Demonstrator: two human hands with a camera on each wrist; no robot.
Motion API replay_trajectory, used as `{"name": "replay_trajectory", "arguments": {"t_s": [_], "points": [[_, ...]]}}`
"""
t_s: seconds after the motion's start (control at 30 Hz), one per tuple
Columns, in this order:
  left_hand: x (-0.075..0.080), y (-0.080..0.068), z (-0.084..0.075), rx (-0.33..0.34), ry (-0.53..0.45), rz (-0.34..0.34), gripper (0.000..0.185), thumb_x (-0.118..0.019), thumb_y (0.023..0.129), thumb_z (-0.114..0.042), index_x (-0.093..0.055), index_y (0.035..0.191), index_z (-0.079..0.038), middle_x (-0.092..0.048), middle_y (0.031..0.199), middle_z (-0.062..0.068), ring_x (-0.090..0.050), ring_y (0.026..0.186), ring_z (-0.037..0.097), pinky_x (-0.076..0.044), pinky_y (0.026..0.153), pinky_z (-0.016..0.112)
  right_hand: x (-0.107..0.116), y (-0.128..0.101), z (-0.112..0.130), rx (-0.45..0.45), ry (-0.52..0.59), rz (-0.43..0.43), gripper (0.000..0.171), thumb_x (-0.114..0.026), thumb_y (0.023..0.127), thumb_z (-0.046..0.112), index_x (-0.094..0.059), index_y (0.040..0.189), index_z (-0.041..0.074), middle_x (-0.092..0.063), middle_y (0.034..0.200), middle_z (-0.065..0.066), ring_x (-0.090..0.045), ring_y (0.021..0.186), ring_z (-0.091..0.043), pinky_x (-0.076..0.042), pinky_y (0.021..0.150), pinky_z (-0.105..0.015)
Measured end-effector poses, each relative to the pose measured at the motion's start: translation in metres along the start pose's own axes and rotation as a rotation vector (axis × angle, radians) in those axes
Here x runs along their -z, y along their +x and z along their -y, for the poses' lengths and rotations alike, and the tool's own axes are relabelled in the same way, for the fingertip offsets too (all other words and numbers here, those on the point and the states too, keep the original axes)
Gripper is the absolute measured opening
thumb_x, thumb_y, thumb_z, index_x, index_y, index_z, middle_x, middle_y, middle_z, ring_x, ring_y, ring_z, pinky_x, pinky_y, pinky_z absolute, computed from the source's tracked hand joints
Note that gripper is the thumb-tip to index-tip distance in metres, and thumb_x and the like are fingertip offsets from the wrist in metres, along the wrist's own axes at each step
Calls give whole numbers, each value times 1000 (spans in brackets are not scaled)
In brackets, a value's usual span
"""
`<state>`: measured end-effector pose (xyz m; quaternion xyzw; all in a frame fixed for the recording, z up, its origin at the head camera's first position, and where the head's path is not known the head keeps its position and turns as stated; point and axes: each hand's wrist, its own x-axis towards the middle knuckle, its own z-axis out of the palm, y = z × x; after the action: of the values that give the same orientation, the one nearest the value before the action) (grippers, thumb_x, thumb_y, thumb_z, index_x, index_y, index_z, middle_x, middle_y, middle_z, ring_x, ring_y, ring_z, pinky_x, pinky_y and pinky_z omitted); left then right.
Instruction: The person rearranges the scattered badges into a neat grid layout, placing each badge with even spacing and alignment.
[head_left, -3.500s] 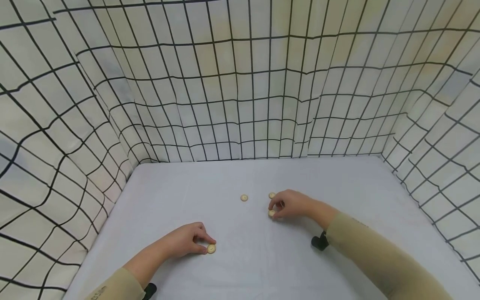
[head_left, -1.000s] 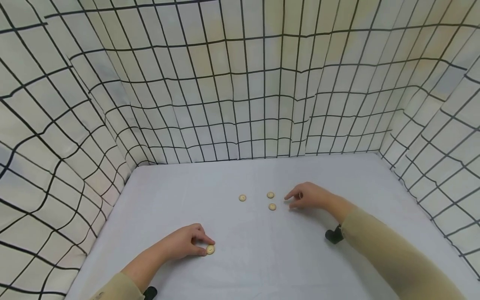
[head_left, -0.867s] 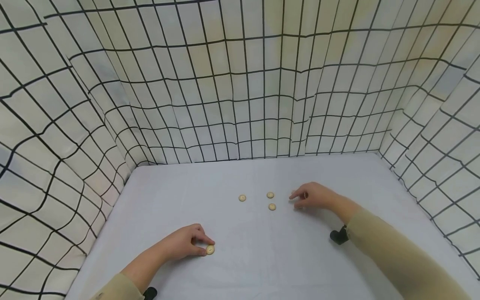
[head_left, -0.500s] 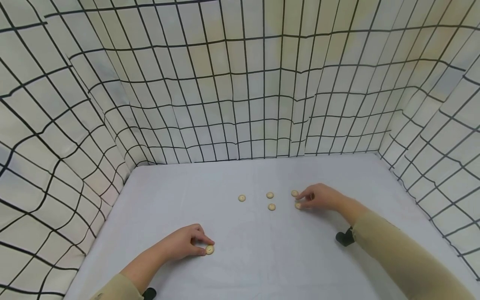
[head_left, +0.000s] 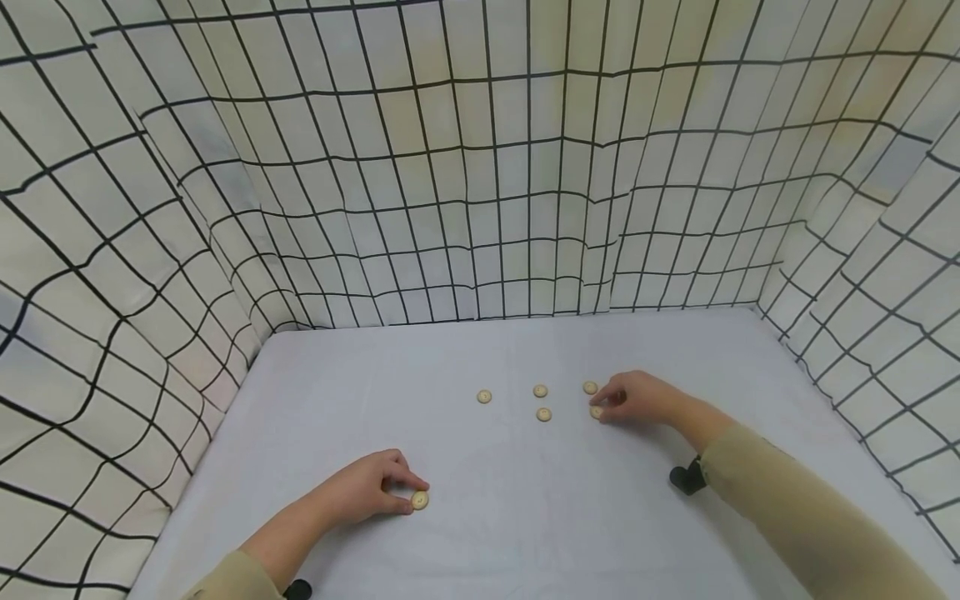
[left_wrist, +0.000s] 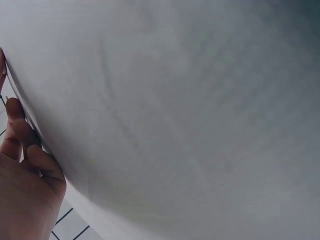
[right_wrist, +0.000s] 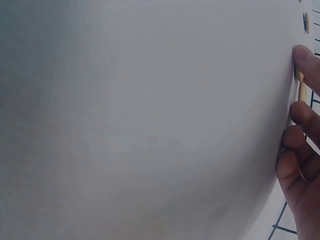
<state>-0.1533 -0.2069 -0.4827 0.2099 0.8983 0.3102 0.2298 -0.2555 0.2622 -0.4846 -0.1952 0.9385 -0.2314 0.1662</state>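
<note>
In the head view my left hand rests low on the white cloth, thumb and index finger pinching the edge of a cream button. Farther back on the right, my right hand pinches another button, its fingers partly covering it. Just beyond those fingertips lies a third button. To the left are two buttons one behind the other, a rear button and a front button. A lone button lies farther left. Both wrist views show mostly cloth, with fingers at the edge.
A white cloth covers the table. White curtains with a black grid pattern enclose it at the back and both sides. A black wrist device hangs under the right forearm.
My right hand let go of the front button in the middle pair, moved right and now pinches a button there, its fingers closer together than half a second ago. The left hand has stayed put.
</note>
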Motion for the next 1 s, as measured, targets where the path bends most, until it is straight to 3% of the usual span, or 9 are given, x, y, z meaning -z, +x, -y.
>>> {"name": "replay_trajectory", "arguments": {"t_s": [0.23, 1.0], "points": [[0, -1, -1, -16, 31, 3, 27, -83, 80, -29, -78, 106, -31, -59, 93, -14, -49, 81, 10, -40, 69, 28, -2, 2, 1, -39, 8, -2, 25, -79, 84, 26, -77, 109, 23, -63, 90, 8, -54, 84, -13, -47, 76, -34], [0, -1, -1, -46, 152, -26, 24, -83, 79, -36, -78, 102, -33, -59, 88, -23, -51, 80, 3, -44, 72, 27, -2, 4, 0, -40, 15, 2, 25, -78, 85, 29, -77, 109, 22, -62, 89, 6, -52, 84, -15, -45, 74, -34]]}}
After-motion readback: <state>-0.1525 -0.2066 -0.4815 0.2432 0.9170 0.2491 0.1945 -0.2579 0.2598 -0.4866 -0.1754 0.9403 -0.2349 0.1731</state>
